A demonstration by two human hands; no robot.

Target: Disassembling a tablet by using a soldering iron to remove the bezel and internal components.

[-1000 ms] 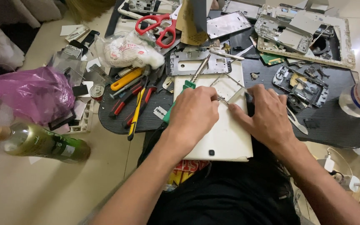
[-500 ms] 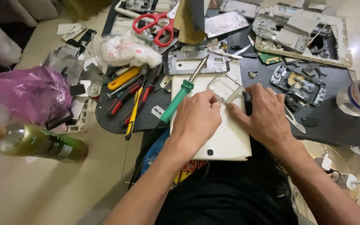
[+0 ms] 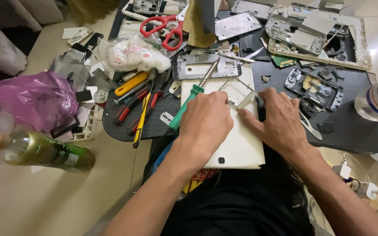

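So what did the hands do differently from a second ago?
Not much. The left hand slid a little toward the person, so more of the green-handled screwdriver shows beside it. The right hand stayed flat on the white tablet back. Both hands keep working at the same small metal piece. The red scissors and green bottle have not moved.

Bright, even indoor light; glare at upper right, edges slightly warped.
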